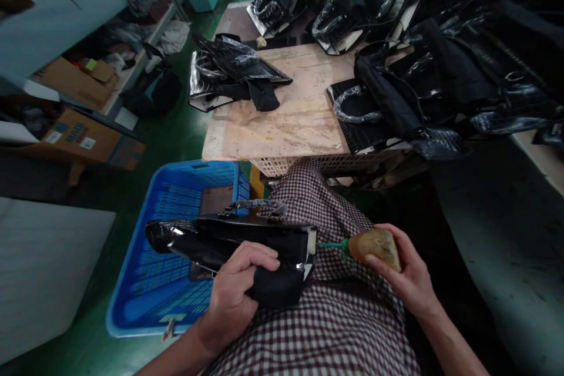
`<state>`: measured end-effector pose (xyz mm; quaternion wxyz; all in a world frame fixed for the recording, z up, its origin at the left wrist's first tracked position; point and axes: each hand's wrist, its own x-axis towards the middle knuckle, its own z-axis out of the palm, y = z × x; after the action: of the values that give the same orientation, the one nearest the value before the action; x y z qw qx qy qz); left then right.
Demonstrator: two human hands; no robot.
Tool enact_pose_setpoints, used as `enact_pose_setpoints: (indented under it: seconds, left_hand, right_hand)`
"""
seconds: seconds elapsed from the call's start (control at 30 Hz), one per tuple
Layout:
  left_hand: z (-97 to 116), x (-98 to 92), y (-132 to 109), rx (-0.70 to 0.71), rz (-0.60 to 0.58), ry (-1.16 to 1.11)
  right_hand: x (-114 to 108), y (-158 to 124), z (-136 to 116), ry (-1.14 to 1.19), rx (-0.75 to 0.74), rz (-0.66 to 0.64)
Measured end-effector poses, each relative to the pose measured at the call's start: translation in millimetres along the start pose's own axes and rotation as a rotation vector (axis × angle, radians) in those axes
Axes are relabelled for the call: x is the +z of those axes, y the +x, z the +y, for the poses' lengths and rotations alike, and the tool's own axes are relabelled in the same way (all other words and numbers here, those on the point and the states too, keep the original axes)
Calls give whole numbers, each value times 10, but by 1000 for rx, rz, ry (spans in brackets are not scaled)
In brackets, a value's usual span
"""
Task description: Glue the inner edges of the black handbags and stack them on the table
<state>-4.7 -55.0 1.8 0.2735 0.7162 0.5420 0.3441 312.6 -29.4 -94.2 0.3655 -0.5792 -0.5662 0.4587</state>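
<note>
My left hand (240, 288) is closed on a black handbag (259, 238), its thumb on the black lining cloth. The bag lies across my lap, partly over a blue basket. Its handle (255, 204) is wrapped in clear plastic. In my right hand (405, 270) is a squeeze bottle (374, 247) with yellowish-brown contents and a thin green nozzle. The nozzle points left, its tip at the pale edge on the bag's right end. Whether the tip touches that edge I cannot tell.
The blue basket (127, 282) stands on the floor at my left. Ahead is a worktable (304, 106) with one black bag (238, 70) at its left and several more piled at the right (374, 106). Cardboard boxes (83, 138) sit by the left shelf.
</note>
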Motion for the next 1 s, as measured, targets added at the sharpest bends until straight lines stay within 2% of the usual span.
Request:
enact_pose_setpoints:
  seconds: [0.2,0.3,0.53,0.8,1.0]
  left_hand:
    - [64,-30,-11,35,9,29]
    - [65,-44,-12,37,6,23]
    - [10,-33,-53,3,11,-3]
    - [9,-52,-56,41,14,-1]
    - [16,-48,-80,28,14,-11]
  right_hand:
    - [44,-43,-8,43,81,3]
    - [51,-72,-4,71,134,70]
    - [98,-79,10,87,135,135]
    - [93,-77,0,14,118,58]
    - [108,-132,-2,-10,102,73]
